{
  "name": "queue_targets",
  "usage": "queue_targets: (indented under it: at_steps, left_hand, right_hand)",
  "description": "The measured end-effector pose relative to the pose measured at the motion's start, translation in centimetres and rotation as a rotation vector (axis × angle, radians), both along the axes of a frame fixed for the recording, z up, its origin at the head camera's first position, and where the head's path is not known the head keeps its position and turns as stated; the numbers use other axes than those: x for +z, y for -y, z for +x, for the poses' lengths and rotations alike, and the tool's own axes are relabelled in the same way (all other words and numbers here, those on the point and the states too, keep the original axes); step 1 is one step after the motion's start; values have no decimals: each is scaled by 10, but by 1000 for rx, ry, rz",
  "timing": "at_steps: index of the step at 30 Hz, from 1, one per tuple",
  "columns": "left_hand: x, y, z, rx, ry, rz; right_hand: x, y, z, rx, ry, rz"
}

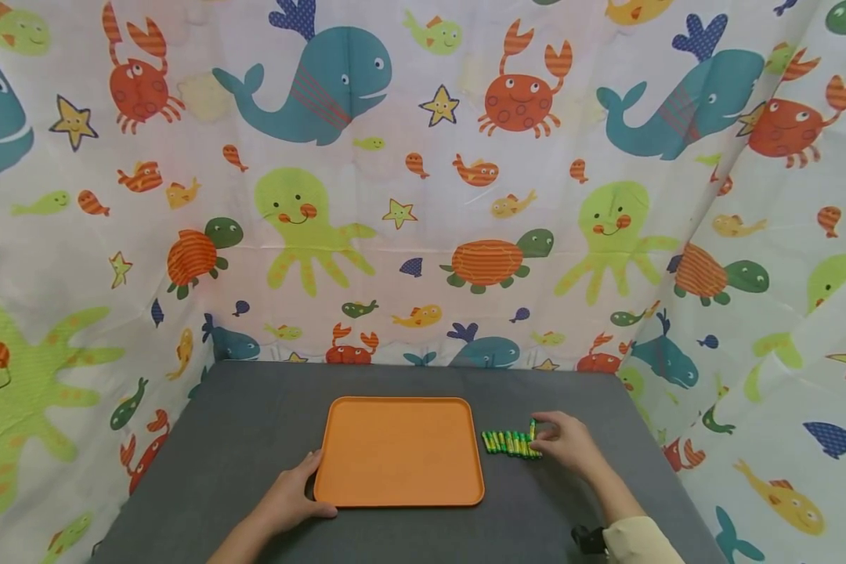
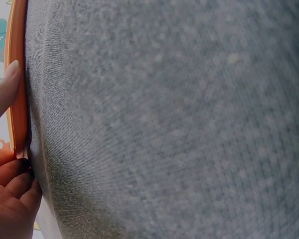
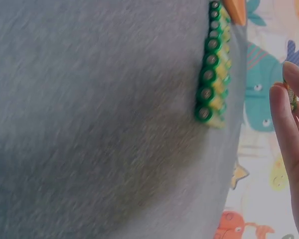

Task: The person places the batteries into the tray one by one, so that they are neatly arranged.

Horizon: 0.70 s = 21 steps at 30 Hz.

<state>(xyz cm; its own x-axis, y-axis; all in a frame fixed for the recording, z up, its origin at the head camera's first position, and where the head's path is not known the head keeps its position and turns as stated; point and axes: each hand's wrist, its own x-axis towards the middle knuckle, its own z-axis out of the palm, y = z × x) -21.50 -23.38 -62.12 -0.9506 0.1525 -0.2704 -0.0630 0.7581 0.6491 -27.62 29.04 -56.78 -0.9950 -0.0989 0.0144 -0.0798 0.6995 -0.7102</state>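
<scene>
An orange tray lies on the dark grey table, its surface bare. My left hand grips the tray's near left corner, the thumb along the front edge and fingers at the left side. In the left wrist view, curled fingers meet the orange rim. Just right of the tray, several green and yellow batteries lie side by side in a row. My right hand pinches one battery, held upright above the row's right end. The right wrist view shows that battery between thumb and fingertips, partly hidden.
The grey table extends around the tray on all sides. A curtain printed with sea animals hangs behind the table and along both sides. A dark object sits by the right wrist, next to a pale sleeve.
</scene>
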Motion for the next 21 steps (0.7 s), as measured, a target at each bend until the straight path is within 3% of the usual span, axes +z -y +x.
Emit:
queue_targets:
  at_steps: [8,16,21]
  left_hand:
    - [1,0,0,-5,-9,12]
    - [3,-1,0,-1,-13,13]
    - [4,0,1,0,-17,19]
  right_hand:
    - [12,19,-4,52,-24,-33]
    - [23,41,-9,105,13,-189]
    - [29,57,-12,141,-15,-220]
